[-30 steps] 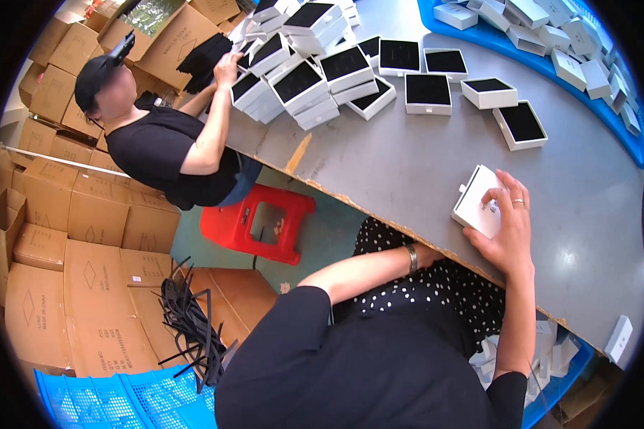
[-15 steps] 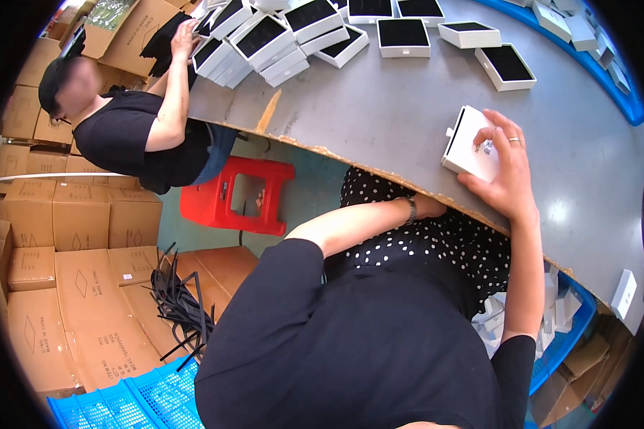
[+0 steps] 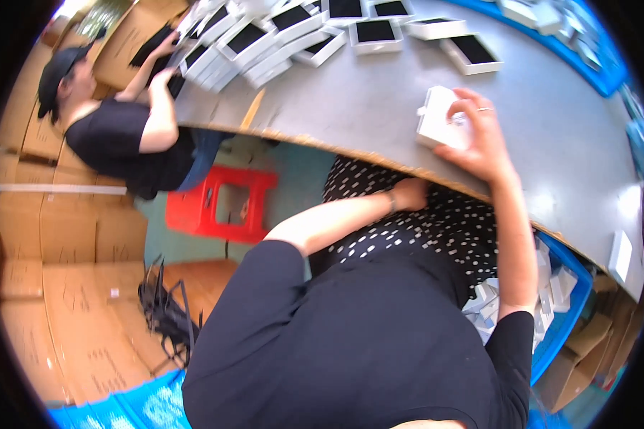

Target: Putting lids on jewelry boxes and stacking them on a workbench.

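Observation:
A small white box (image 3: 444, 114) with a little tab on its left side is on or just above the grey tabletop (image 3: 379, 86), near the edge in front of me. My right hand (image 3: 479, 139) grips it, the thumb on the near side and a bent finger over its top face. My left hand (image 3: 411, 194), with a band at the wrist, is low by the table's rim, against the dotted black-and-white cloth (image 3: 368, 207) over my lap. Its fingers are mostly hidden, so what they hold, if anything, does not show.
Open white boxes with black insides (image 3: 376, 36) are heaped along the far side. Blue bins with white boxes stand far right (image 3: 608, 82) and below the table at right (image 3: 579, 307). A co-worker (image 3: 114, 129) stands left, beside a red stool (image 3: 222, 207) and brown cartons (image 3: 68, 229).
My view has shifted, so most of the scene sits farther left. My right hand remains on the white box; the left stays low by the rim. Both the co-worker's hands now show at the dark material.

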The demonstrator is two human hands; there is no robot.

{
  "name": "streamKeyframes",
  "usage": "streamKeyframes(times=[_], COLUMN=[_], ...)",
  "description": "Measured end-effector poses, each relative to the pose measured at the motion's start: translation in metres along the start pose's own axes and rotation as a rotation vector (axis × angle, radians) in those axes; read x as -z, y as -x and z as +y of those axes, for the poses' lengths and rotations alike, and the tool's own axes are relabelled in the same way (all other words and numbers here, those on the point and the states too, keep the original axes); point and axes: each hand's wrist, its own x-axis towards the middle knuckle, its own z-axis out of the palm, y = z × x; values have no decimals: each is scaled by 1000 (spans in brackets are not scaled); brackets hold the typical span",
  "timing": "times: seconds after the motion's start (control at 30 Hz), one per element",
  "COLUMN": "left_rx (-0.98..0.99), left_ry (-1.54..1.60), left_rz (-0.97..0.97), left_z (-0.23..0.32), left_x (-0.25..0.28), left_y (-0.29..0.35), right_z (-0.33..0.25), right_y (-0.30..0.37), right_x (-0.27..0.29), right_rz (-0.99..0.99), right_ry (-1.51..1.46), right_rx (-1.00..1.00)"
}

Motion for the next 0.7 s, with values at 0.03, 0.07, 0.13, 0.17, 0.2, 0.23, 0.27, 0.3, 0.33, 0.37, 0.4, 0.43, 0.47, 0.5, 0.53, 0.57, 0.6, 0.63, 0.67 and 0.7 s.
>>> streamKeyframes(times=[0.03,0.07,0.13,0.17,0.2,0.23,0.27,0.3,0.33,0.37,0.4,0.43,0.47,0.5,0.53,0.57,0.6,0.63,0.67,0.7], left_rx=[-82,-98,-265,-331,-305,-237,-211,-175,-203,-235,-238,-238,-231,-235,-247,-267,-296,-326,-355,-369], left_ry=[-11,46,5,-69,-99,-152,-115,-78,-66,-47,-22,2,10,15,82,146,240,337,374,411], left_rz=[-18,49,364,420,271,128,-4,-133,-184,-240,-313,-388,-455,-533,-543,-566,-515,-478,-375,-261], left_z=[2,-10,-44,-40,-24,-15,-4,5,11,17,27,39,54,71,87,100,108,110,104,94], left_x=[9,16,24,30,32,39,50,62,72,79,91,106,123,140,155,169,182,189,197,205], left_y=[3,7,18,23,25,34,45,59,71,79,87,97,105,109,114,116,118,115,113,107], right_z=[5,3,-4,2,-1,-1,1,-4,-6,-7,-8,-9,-6,2,10,18,22,27,29,33], right_y=[6,6,-3,2,8,10,11,10,6,6,6,5,8,14,22,31,39,51,60,69], right_x=[1,0,-10,-10,4,6,6,7,11,17,27,37,49,60,72,88,103,119,135,146], right_rz=[7,-2,-14,-14,-18,-28,-40,-65,-91,-123,-129,-154,-179,-186,-190,-190,-209,-201,-204,-205], right_ry=[8,-8,-39,-32,18,22,19,41,63,90,109,135,171,207,211,223,231,281,280,267], right_rx=[-18,-10,42,46,17,0,-9,-41,-35,-36,-52,-93,-143,-179,-192,-215,-279,-350,-404,-444])
